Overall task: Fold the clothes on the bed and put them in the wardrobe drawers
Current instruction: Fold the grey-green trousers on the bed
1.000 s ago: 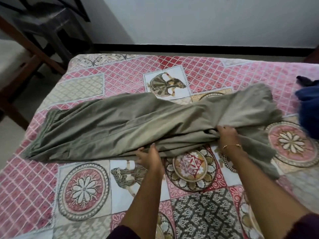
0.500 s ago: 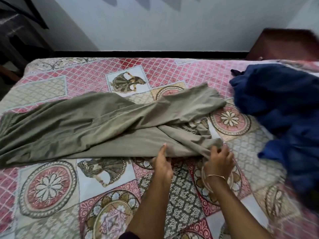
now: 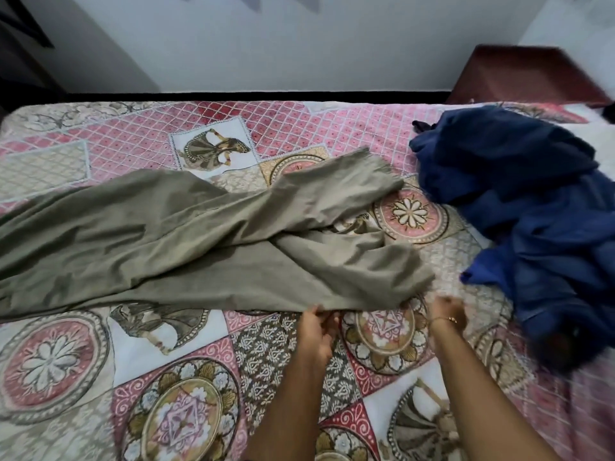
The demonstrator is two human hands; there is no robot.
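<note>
Only olive trousers [image 3: 199, 241] (bed [image 3: 166, 377])

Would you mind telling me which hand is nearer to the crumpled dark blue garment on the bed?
The right hand is nearer: it sits just left of the crumpled dark blue garment. The left hand is farther left, at the near edge of the olive-green cloth.

Pale wall [image 3: 299, 44] behind, black skirting [image 3: 266, 96] along base; dark red wooden furniture [image 3: 529, 74] far right.

Dark red wooden furniture [image 3: 532, 74] by wall [image 3: 299, 44]
</note>
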